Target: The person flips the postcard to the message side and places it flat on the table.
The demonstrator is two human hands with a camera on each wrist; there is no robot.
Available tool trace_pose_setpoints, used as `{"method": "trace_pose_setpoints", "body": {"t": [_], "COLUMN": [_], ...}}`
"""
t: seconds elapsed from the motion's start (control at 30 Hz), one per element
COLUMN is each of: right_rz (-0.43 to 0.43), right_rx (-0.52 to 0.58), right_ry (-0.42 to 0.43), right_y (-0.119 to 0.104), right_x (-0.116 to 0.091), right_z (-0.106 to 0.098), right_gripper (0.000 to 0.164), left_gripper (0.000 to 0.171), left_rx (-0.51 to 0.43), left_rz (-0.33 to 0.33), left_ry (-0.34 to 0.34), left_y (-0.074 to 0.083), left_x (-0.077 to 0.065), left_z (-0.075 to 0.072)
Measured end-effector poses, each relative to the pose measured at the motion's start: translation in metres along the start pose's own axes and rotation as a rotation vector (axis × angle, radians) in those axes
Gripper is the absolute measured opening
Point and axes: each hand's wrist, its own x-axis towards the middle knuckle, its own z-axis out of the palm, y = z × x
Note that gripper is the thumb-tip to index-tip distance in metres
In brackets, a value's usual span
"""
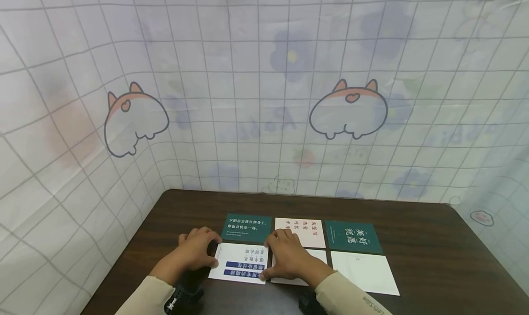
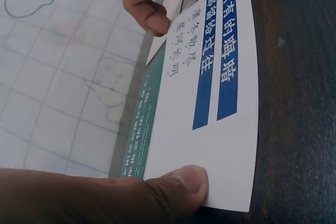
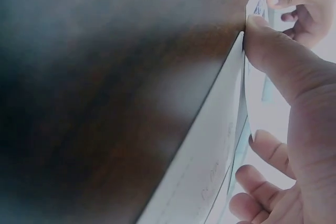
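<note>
A white postcard (image 1: 237, 260) with blue bands of lettering lies at the near left of a group of cards. At its left end is my left hand (image 1: 194, 250), thumb and index finger set apart near the two corners. One fingertip (image 2: 190, 181) rests over the card's surface in the left wrist view. My right hand (image 1: 289, 257) grips the same postcard's right end between spread thumb and fingers, and the card bows slightly in the right wrist view. Beneath the right hand, a white card (image 1: 317, 256) is partly hidden.
Behind lie a green card (image 1: 248, 227), a cream card with red lettering (image 1: 312, 232) and another green card (image 1: 353, 237). A blank white card (image 1: 365, 273) is at the near right. The dark wooden table (image 1: 434, 260) meets a grid-patterned curtain (image 1: 256, 122) behind.
</note>
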Motion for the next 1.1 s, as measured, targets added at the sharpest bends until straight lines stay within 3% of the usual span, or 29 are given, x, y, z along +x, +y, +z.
{"method": "trace_pose_setpoints", "body": {"t": [0.5,0.8,1.1], "right_rz": [0.006,-0.004,0.021], "right_rx": [-0.015,0.008,0.243], "right_ry": [0.050,0.124,0.139], "right_y": [-0.0050,-0.0066,-0.0075], "right_x": [-0.0039,-0.0039,-0.0044], "right_z": [-0.0006,-0.0014,0.0001], "right_gripper": [0.081,0.070,0.050], "left_gripper": [0.052,0.052,0.050], "left_rx": [0.022,-0.052,-0.179], "left_rz": [0.039,0.062,0.067], "left_ry": [0.070,0.078,0.088], "left_y": [0.0003,-0.0027,-0.0078], "left_x": [-0.0024,-0.0039,-0.0041], "left_z": [0.0039,0.0067,0.0089]}}
